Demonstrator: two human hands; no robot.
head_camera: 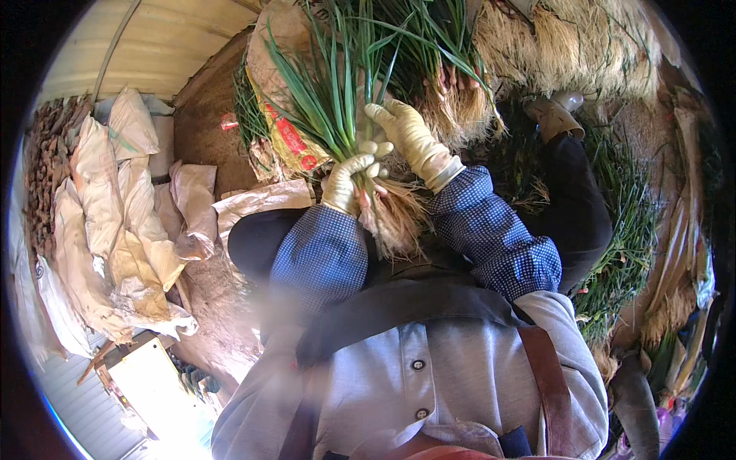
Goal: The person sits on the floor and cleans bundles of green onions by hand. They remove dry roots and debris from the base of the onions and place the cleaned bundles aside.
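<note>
In a pale rubber glove, my left hand (pixel 348 178) is closed around a bunch of green onions (pixel 339 109), near where the stalks meet the roots. The green leaves fan out towards the top, and the pale stringy roots (pixel 397 215) hang towards my lap. My right hand (pixel 411 135), gloved the same way, is raised just to the right of the bunch. Its thumb and index finger are apart near a single green stalk (pixel 368 75); whether they touch it I cannot tell. Blue checked sleeves cover both forearms.
More green onions (pixel 454 86) lie beyond my hands, with a row of rooty bundles (pixel 569 49) at the upper right. A printed sack (pixel 287 135) is behind the bunch. Loose green stalks (pixel 621 230) cover the ground at right. Pale sacks (pixel 95 195) lie at left.
</note>
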